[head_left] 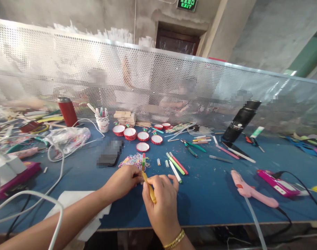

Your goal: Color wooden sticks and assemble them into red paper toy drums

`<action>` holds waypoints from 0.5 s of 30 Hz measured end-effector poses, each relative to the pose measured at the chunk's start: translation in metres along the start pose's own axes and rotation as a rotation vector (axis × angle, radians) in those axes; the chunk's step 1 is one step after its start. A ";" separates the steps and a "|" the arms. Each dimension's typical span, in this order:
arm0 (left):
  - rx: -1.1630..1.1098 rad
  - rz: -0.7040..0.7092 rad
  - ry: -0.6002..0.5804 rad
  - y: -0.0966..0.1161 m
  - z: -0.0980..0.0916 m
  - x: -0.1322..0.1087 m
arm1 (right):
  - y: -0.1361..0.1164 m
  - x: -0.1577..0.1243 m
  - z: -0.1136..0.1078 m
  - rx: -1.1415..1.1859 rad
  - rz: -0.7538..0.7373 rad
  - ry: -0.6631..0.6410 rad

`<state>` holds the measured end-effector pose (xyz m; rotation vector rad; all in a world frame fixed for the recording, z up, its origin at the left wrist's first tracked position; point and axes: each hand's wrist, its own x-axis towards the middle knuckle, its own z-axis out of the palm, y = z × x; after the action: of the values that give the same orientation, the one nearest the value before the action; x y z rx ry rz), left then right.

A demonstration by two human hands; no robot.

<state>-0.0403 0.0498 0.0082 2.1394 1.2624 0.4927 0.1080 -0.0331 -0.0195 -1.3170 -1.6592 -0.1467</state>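
My left hand point(125, 180) pinches the lower part of a narrow craft stick point(143, 160), which stands up from the fingers and shows red and green bands. In my right hand point(161, 196) is a yellow marker pen point(151, 193), its front end meeting the stick close to my left fingertips. The exact tip is hard to make out. Just behind the stick lies a heap of colourful rubber bands point(128, 161). To its right are green, red and white markers point(176, 166) and two loose pen caps point(158, 162).
Red-rimmed round tins point(142, 147) stand behind the bands, near a dark phone point(110, 152) and a paper cup of pens point(102, 124). A pink glue gun point(252, 192) lies right. White cables point(60, 166) loop at left. A perforated metal screen point(148, 76) closes the back.
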 end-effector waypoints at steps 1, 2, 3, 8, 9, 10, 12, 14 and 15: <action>-0.003 0.001 -0.003 0.000 0.000 0.000 | 0.000 0.000 0.000 -0.007 0.001 0.003; -0.007 0.001 -0.007 0.000 0.000 0.000 | 0.000 0.000 0.000 -0.017 0.005 0.006; -0.012 0.002 -0.011 0.000 0.000 0.000 | 0.000 0.000 0.000 -0.029 0.013 0.010; -0.022 -0.014 -0.031 0.002 -0.002 0.000 | 0.000 -0.001 0.000 -0.074 0.044 0.027; -0.019 -0.008 -0.029 0.003 -0.002 0.000 | 0.000 -0.001 0.000 -0.071 0.037 0.031; -0.014 0.002 -0.026 0.003 -0.002 0.000 | 0.000 -0.001 0.000 -0.067 0.030 0.036; -0.002 0.020 -0.017 0.004 -0.002 -0.002 | 0.000 -0.001 0.001 -0.059 0.014 0.047; 0.013 0.026 -0.011 0.004 -0.002 -0.004 | 0.001 -0.001 0.002 -0.055 -0.001 0.058; 0.021 0.027 -0.009 0.004 -0.002 -0.004 | 0.002 -0.001 0.002 -0.054 -0.008 0.063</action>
<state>-0.0406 0.0450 0.0123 2.1759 1.2406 0.4825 0.1080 -0.0322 -0.0223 -1.3329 -1.6175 -0.2362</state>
